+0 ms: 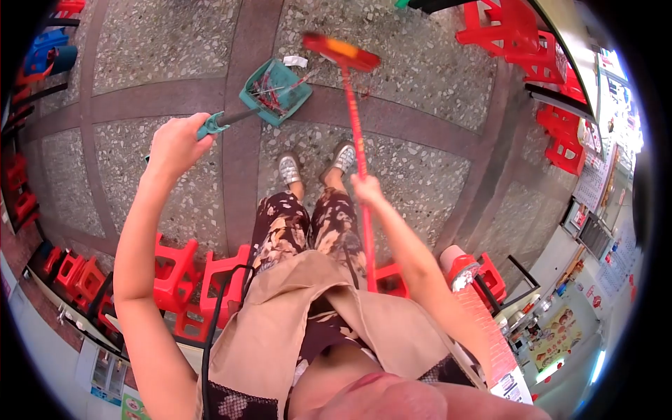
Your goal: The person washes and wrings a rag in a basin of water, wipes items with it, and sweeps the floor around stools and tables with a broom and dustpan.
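My left hand (180, 142) is closed around the teal handle end of a long-handled dustpan (301, 105). The pan rests on the floor ahead of my feet, with thin reddish and pale scraps of litter (269, 91) inside. In my right hand (367, 189) is the red shaft of a broom (355, 119), fingers wrapped round it. The broom's red and yellow head (341, 52) is slightly blurred and lies just beyond the pan, to its right. A crumpled white paper (295, 61) sits on the floor between the pan and the broom head.
Red plastic stools (500, 28) stand at the upper right, and more red stools (175, 273) are close behind me on the left. Blue bins (49, 52) are at the far left. A red-patterned table (483, 315) is near my right elbow. The floor (168, 42) is speckled stone with brown bands.
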Motion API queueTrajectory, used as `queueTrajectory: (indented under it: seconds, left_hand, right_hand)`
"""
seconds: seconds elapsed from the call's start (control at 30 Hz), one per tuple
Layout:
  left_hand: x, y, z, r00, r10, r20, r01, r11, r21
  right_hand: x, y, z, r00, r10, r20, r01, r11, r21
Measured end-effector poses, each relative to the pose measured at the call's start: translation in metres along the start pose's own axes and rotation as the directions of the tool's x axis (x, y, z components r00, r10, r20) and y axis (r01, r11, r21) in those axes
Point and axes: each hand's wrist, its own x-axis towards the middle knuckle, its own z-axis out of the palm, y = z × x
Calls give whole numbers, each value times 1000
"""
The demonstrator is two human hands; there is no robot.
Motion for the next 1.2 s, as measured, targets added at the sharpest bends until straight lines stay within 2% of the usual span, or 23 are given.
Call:
queueTrajectory:
  seconds: [0.07, 0.13, 0.2, 0.27, 0.33, 0.4, 0.43, 0.47, 0.57, 0.7, 0.77, 0.83, 0.87, 0.9, 0.93, 0.97, 1.07, 1.2]
  left_hand:
    - [-2, 4, -1, 1000, -19, 12, 19, 1000, -6]
    - [-4, 6, -1, 999, -38, 19, 38, 999, -12]
    - [-11, 2, 1, 998, -56, 28, 56, 998, -7]
    - [-20, -2, 4, 998, -50, 32, 51, 999, -17]
    - [-30, -6, 5, 998, -46, 34, 47, 998, -37]
    - [-40, -8, 3, 994, -55, 90, 56, 998, -4]
    - [-47, -10, 4, 994, -48, 99, 49, 999, -14]
    - [-54, -12, 5, 998, -17, 67, 17, 1000, -13]
    - [-74, -18, 6, 998, 36, 47, -36, 999, 2]
    - [-98, -29, 15, 991, 79, 108, -82, 996, 28]
    - [-102, -31, 22, 990, 78, 114, -83, 996, 37]
    - [-106, -35, 34, 991, 87, 104, -90, 996, 29]
    - [-106, -35, 35, 991, 83, 105, -86, 996, 28]
    - [-108, -31, 37, 991, 58, 120, -63, 997, 37]
    - [-111, -28, 38, 991, 33, 133, -40, 998, 45]
    - [-112, -27, 39, 991, 29, 131, -35, 998, 44]
    - [-120, -29, 42, 984, -25, 178, 8, 995, 96]
    - [-133, -33, 42, 990, -18, 138, 11, 999, 51]
  right_hand:
    - [-32, 5, 31, 993, -21, 117, 9, 994, 107]
    - [-61, -2, 34, 932, 34, 360, -123, 967, 225]
    - [-96, -12, 18, 890, 35, 454, -190, 935, 301]
    - [-129, -13, -2, 875, 52, 481, -228, 921, 315]
    - [-150, -3, -22, 890, 122, 440, -262, 926, 273]
    - [-152, 27, -40, 928, 129, 351, -229, 938, 261]
    - [-156, 31, -50, 958, 153, 241, -212, 947, 242]
    - [-151, 46, -57, 985, 92, 144, -124, 964, 236]
    - [-130, 60, -86, 984, 177, 1, -173, 960, 221]
    - [-80, 70, -96, 968, 252, -3, -241, 926, 291]
    - [-69, 68, -86, 957, 284, 61, -286, 891, 352]
    - [-86, 65, -59, 926, 337, 170, -374, 876, 304]
    - [-97, 70, -40, 924, 311, 224, -367, 884, 289]
    - [-115, 63, -28, 884, 275, 378, -422, 816, 394]
    - [-131, 52, -15, 851, 301, 430, -471, 798, 375]
    - [-151, 31, -9, 794, 289, 536, -552, 713, 433]
    - [-168, 31, -7, 649, 134, 749, -662, 585, 469]
    - [-196, 21, -47, 659, 142, 739, -624, 652, 431]
